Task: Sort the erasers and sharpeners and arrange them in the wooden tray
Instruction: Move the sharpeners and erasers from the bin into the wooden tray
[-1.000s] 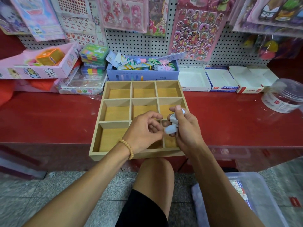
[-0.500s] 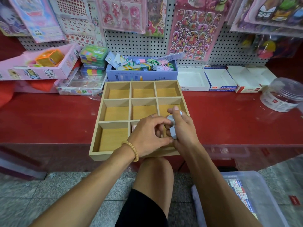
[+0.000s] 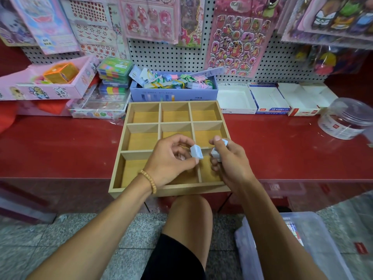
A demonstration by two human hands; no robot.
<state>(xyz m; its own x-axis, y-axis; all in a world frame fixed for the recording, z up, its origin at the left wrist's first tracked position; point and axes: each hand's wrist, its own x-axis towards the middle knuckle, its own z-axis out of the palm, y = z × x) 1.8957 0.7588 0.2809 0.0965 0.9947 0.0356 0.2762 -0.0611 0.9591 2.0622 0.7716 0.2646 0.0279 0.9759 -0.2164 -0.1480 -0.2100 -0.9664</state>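
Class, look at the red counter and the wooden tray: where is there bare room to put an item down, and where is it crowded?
Free: the red counter left of the wooden tray, the stretch between its right side and the clear jar, and the back compartments. Crowded: the strip along the pegboard, lined with boxes.

Left hand (image 3: 169,158) pinching pale blue eraser (image 3: 196,152), right hand (image 3: 230,160) gripping more pale blue pieces (image 3: 216,152), both over near cells of nine-cell wooden tray (image 3: 141,128) on red bench (image 3: 60,146), clear jar (image 3: 347,118) far right.
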